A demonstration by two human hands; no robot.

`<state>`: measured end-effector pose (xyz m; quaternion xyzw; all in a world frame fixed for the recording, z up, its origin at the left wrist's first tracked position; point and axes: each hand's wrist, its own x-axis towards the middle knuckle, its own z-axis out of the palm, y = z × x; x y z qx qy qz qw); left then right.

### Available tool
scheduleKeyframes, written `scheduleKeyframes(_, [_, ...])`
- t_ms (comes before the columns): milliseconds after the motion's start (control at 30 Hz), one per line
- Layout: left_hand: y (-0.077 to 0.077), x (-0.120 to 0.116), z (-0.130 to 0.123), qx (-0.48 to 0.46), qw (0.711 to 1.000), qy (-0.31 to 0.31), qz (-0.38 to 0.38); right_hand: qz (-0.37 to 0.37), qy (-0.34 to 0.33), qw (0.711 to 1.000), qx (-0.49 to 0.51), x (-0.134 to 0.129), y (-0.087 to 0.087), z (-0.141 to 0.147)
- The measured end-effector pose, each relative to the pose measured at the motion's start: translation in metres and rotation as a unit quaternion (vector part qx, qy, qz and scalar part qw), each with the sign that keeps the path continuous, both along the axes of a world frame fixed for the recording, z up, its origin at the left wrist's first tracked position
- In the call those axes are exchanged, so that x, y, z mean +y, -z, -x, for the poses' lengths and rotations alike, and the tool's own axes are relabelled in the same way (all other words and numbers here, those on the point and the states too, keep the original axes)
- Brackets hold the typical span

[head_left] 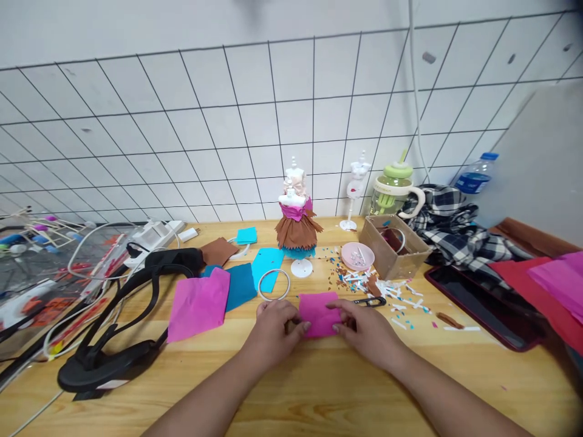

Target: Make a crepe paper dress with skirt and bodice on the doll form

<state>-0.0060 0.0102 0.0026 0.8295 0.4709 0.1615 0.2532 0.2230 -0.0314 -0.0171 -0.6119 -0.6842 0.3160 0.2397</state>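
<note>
A folded piece of bright pink crepe-like paper lies low over the table between my hands. My left hand pinches its left edge between thumb and fingers, and my right hand grips its right edge the same way. Just beyond my left hand rests a white ring. A small black tool lies beside my right fingers, partly covered by them. Farther back, a small white dress form wears a pink top and a brown ruffled skirt with blue below it.
Pink, blue and brown sheets lie left, near a black headset strap. Paper scraps surround a pink dish and cardboard box. A bare dress form, a green-lidded jug and a phone stand or lie right.
</note>
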Motion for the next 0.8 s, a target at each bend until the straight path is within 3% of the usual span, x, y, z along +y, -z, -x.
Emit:
scheduleKeyframes(167, [0.0034,-0.0012,0.0024,-0.011,1.0,0.013,0.023,0.003,-0.001,0.997,0.071,0.0024,0.0071,-0.0021])
scheduleKeyframes(300, [0.0068,0.0011,0.0031,0.003,1.0,0.013,0.015,-0.021,0.004,0.989,0.147,0.0004,0.0026,-0.0021])
scheduleKeyframes(400, [0.0062,0.0033,0.0029,0.01,1.0,0.017,0.012,-0.044,-0.007,0.994,0.1,-0.0026,-0.0022,-0.0018])
scheduleKeyframes(500, [0.0052,0.0038,0.0023,0.016,1.0,0.013,0.006,-0.004,-0.015,0.998,0.065,-0.0035,-0.0014,-0.0026])
scheduleKeyframes(800, [0.0073,0.0022,0.002,0.018,1.0,0.021,0.009,0.043,-0.007,0.992,0.117,-0.0024,0.0011,-0.0062])
